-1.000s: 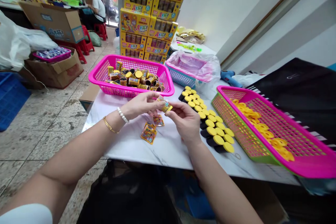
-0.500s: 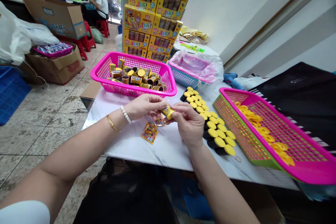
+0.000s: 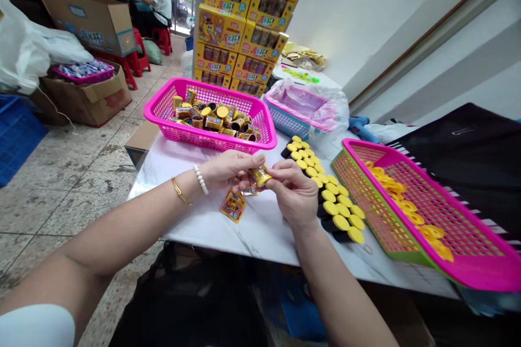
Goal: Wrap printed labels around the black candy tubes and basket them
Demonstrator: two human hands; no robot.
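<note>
Both hands (image 3: 262, 179) pinch a gold canister (image 3: 261, 175) over the table (image 3: 260, 233); pink basket (image 3: 211, 98) just ahead, yellow-capped tubes (image 3: 329, 187) right, packets (image 3: 233, 206) below.

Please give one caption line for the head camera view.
Left hand and right hand hold a small yellow container over a marble table before a pink basket.

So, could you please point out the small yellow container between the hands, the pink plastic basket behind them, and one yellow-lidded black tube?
small yellow container (image 3: 260, 176): head view, on its yellow side.
pink plastic basket (image 3: 211, 141): head view, on its front rim.
yellow-lidded black tube (image 3: 341, 222): head view, on its yellow lid.
</note>
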